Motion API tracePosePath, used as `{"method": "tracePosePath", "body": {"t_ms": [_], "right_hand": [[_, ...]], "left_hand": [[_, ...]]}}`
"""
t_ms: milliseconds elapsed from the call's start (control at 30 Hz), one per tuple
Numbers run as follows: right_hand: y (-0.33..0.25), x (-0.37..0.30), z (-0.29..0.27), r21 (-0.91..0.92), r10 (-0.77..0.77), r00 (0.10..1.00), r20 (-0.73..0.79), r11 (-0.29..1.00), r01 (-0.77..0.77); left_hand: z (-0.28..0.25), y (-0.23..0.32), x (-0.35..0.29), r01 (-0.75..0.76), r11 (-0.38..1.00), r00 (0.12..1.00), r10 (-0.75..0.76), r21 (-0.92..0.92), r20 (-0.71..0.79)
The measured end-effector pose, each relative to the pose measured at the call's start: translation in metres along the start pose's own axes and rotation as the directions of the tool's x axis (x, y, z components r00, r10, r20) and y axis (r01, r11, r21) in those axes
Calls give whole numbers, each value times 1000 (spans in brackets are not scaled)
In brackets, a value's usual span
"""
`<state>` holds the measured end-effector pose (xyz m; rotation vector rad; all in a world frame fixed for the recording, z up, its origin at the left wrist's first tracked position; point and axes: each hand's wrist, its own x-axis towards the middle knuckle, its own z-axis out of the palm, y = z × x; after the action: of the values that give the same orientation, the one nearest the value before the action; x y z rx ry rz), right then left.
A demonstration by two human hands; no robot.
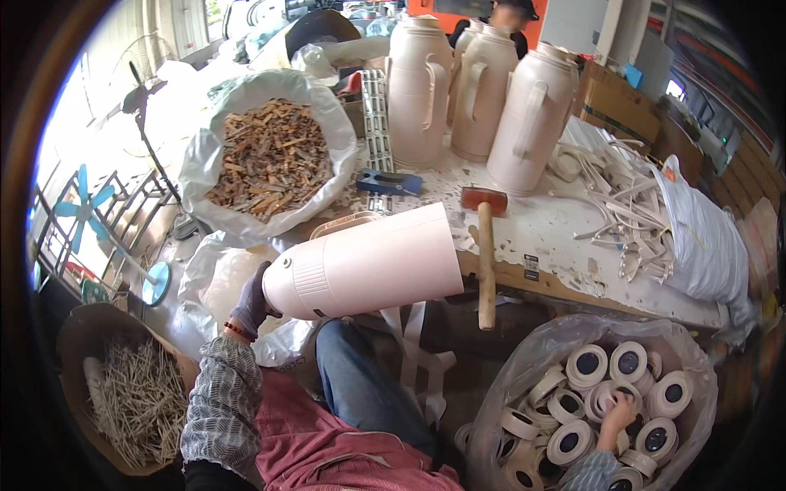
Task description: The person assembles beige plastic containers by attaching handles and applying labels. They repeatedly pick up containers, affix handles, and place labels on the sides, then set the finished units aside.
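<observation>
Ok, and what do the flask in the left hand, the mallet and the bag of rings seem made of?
Flask: probably plastic, smooth satin finish; moulded ribs and even pale pink suggest it.
Mallet: handle looks like worn wood, tan and matt; the dull red head could be rubber or painted metal.
Bag: likely thin plastic film, see-through, crinkled and shiny.

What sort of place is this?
Likely a small assembly workshop: matching pale pink flask bodies stand on a paint-worn table, a mallet lies there, and a plastic bag nearby holds many ring-shaped parts.
</observation>
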<state>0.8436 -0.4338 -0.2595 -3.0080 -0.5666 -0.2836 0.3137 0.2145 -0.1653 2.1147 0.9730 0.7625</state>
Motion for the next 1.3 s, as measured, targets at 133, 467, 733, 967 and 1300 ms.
{"method": "tracePosePath", "body": {"t_ms": [133, 467, 733, 967, 1300], "right_hand": [[-204, -18, -143, 755, -473, 813, 338, 652, 66], [-468, -169, -37, 698, -934, -290, 206, 348, -626], [-482, -217, -95, 912, -910, -402, -103, -248, 327], [-491, -178, -128, 924, -690, -615, 382, 274, 266], [-582, -112, -145, 902, -957, 290, -20, -143, -408]], "left_hand": [[-32, -22, -39, 417, 707, 856, -516, -571, -14], [-115, -87, -157, 170, 520, 666, -687, -837, -291], [-169, -76, -315, 228, 941, 522, -335, -251, -785], [-147, -81, -376, 283, 926, 415, -352, -249, -839], [-104, -88, -365, -165, 632, 350, -681, -758, -644]]}}
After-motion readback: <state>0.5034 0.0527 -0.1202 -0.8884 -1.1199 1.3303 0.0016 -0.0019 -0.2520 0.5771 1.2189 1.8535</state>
